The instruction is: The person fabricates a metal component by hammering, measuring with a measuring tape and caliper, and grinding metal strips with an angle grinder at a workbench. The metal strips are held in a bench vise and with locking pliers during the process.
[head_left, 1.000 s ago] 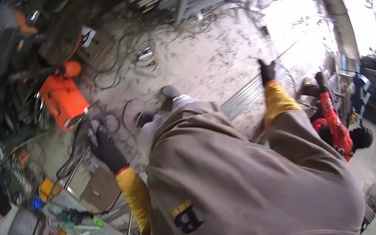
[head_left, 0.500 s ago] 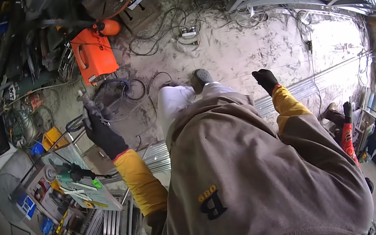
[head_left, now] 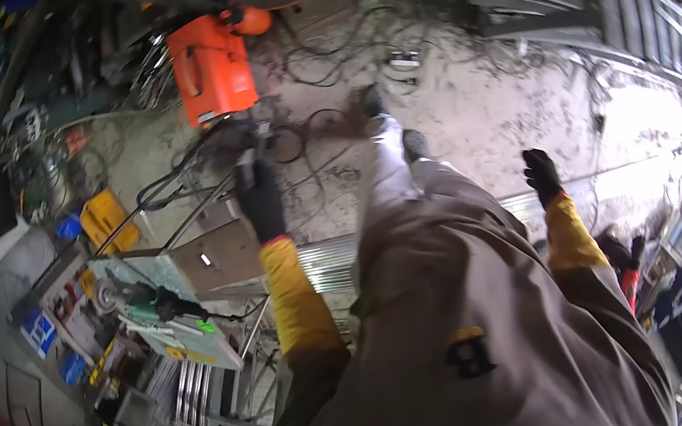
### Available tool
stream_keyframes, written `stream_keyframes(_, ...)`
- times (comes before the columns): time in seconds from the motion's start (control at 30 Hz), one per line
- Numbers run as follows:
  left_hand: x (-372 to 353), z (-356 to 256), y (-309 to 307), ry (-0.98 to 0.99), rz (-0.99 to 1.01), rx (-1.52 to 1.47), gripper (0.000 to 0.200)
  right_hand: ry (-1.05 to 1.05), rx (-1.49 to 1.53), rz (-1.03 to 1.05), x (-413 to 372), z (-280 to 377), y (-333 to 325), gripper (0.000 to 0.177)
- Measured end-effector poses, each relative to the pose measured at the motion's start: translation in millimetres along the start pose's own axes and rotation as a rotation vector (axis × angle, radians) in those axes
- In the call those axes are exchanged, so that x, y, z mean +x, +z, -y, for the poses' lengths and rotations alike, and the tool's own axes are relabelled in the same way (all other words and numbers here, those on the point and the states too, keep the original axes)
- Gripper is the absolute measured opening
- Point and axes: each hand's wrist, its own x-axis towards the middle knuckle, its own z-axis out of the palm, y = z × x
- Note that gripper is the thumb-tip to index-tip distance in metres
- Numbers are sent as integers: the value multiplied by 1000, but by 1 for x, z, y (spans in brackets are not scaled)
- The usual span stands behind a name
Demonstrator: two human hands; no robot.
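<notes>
The left hand (head_left: 260,198), in a dark glove, is closed around a grey tool (head_left: 247,158), which pokes out past the fingers and looks blurry. The right hand (head_left: 542,173) is up off the floor (head_left: 462,123) with its fingers bent; I cannot tell how tight they are or if they hold anything. Off to the left, a green tool (head_left: 149,303) sits on a pale board. Shiny metal strips (head_left: 330,267) lie lower down, on the floor. Farther off stands a big orange box (head_left: 214,71).
</notes>
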Motion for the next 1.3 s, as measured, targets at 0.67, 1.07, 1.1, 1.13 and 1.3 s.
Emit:
stream_keyframes(0.67, 147, 71, 294, 213, 264, 280, 9, 279, 589, 391, 207, 57, 227, 101)
stream_keyframes(1.07, 170, 99, 472, 196, 943, 160, 29, 384, 1025, 395, 440, -18, 378, 116)
stream_keyframes(1.1, 179, 89, 473, 170, 863, 98, 29, 411, 1012, 334, 450, -13, 389, 116)
stream_keyframes(1.13, 186, 81, 474, 145, 777, 34, 29, 433, 995, 277, 458, -3, 400, 116)
stream_keyframes(1.3, 201, 73, 482, 229, 647, -14, 30, 386, 932, 287, 544, -5, 432, 84)
